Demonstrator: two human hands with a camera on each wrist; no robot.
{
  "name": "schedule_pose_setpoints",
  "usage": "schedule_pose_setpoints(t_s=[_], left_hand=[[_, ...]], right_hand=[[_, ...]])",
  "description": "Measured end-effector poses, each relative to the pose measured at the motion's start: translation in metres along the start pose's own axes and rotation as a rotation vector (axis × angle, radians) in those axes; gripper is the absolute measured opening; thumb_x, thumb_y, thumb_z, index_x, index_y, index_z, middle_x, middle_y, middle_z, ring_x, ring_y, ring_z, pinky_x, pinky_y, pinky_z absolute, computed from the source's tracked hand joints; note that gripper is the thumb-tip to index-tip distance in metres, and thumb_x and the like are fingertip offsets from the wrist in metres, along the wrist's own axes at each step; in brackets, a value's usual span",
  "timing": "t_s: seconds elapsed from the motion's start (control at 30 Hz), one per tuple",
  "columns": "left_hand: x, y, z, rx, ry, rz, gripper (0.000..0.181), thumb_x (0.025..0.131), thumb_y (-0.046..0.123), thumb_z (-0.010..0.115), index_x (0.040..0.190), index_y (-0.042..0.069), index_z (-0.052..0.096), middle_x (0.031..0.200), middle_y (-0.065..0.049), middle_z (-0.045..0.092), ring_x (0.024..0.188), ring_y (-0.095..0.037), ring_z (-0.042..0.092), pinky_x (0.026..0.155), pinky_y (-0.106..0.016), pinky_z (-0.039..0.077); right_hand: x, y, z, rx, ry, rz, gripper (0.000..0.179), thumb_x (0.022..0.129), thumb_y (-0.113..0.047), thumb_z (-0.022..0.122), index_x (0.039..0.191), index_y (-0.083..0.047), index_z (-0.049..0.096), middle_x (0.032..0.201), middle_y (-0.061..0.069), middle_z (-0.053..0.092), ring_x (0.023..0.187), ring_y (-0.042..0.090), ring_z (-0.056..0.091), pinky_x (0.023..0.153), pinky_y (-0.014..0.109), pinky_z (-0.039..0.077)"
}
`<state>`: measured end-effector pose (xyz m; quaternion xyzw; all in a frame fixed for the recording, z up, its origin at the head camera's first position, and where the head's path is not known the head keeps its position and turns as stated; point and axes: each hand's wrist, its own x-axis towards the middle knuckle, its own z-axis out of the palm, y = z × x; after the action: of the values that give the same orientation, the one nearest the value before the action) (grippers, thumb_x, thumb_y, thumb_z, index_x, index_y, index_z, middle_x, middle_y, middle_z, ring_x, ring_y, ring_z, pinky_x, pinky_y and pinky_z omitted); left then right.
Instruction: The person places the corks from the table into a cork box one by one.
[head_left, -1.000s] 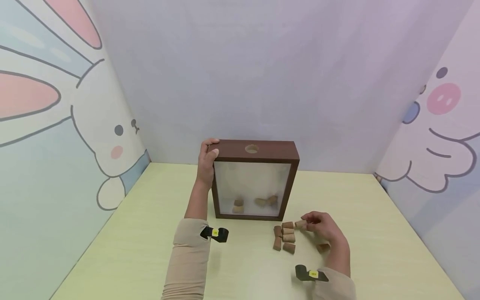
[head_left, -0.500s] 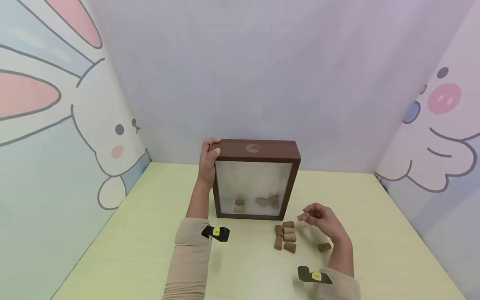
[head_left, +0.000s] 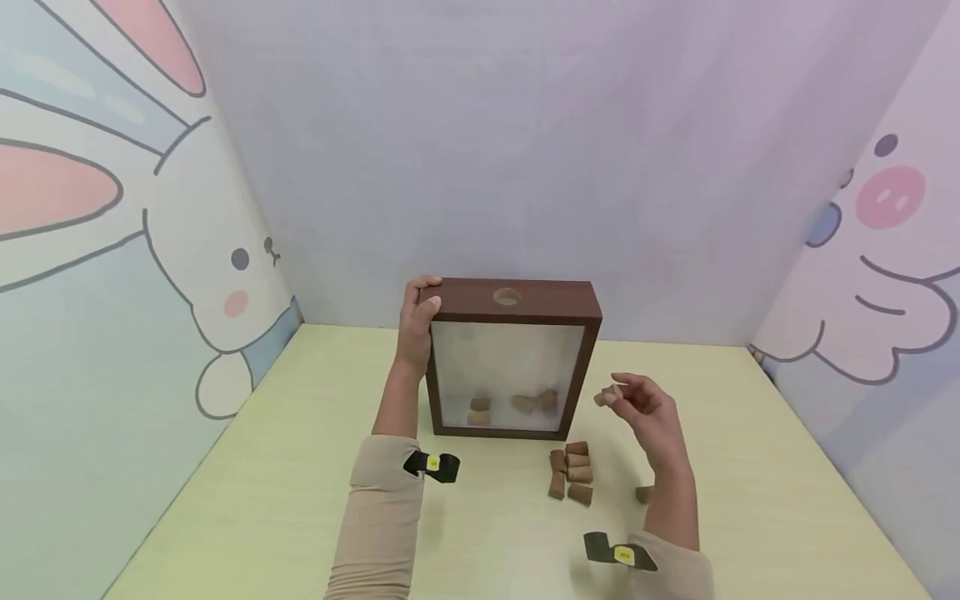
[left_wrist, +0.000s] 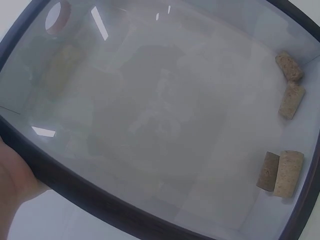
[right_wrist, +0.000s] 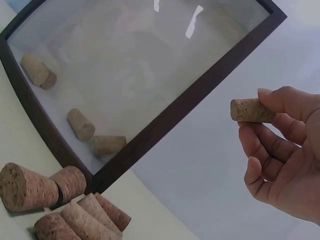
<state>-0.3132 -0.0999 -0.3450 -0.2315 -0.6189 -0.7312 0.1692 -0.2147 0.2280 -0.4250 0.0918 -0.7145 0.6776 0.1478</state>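
A dark wooden box (head_left: pixel 517 307) with a clear front panel and a round hole (head_left: pixel 507 297) in its top stands upright on the table. My left hand (head_left: pixel 417 329) grips its upper left corner, thumb in front and fingers over the top. To the right of the box and above the table, my right hand (head_left: pixel 651 421) pinches a cork (right_wrist: pixel 250 110) between thumb and fingers. Inside the box, several corks (left_wrist: pixel 289 172) lie along the bottom, seen through the panel. A loose group of corks (head_left: pixel 578 473) lies on the table at the box's lower right corner.
One more cork (head_left: pixel 643 494) lies apart, partly hidden by my right forearm. The pale yellow-green table (head_left: pixel 480 533) runs back to a plain rear wall (head_left: pixel 480 150). Side walls with a cartoon rabbit (head_left: pixel 202 275) and a pig (head_left: pixel 877 250) flank it.
My right hand has picked a cork from beside the group and raised it, away from the table and toward the box's right side. My left hand keeps its grip on the box.
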Motion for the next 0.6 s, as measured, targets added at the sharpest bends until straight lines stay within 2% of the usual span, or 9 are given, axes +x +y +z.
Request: schedule_pose_setpoints(t_s=[0.17,0.4,0.6], left_hand=[[0.0,-0.002,-0.001,0.015,0.007,0.002,0.041,0.086,0.027,0.044,0.121,0.004,0.042,0.133,-0.004,0.033,0.126,-0.017,0.024,0.101,-0.044,0.014],[0.0,-0.002,-0.001,0.017,0.014,0.005,0.041,0.086,0.03,0.045,0.119,0.006,0.043,0.132,-0.003,0.034,0.125,-0.017,0.025,0.1,-0.044,0.014],[-0.001,-0.001,-0.001,0.012,0.001,0.005,0.042,0.087,0.023,0.042,0.123,0.0,0.04,0.134,-0.005,0.032,0.127,-0.019,0.023,0.101,-0.044,0.014]], right_hand=[[0.001,-0.017,0.01,0.089,0.056,-0.06,0.024,0.085,0.0,0.063,0.107,0.005,0.057,0.09,0.004,0.065,0.085,0.015,0.062,0.079,0.024,0.046],[0.003,-0.044,0.012,0.122,-0.012,-0.151,0.022,0.086,0.005,0.06,0.107,0.011,0.053,0.09,0.006,0.065,0.085,0.018,0.061,0.077,0.024,0.046],[0.005,-0.062,0.013,0.208,0.008,-0.201,0.017,0.087,0.006,0.059,0.104,0.006,0.058,0.086,0.004,0.066,0.083,0.016,0.059,0.073,0.023,0.044]])
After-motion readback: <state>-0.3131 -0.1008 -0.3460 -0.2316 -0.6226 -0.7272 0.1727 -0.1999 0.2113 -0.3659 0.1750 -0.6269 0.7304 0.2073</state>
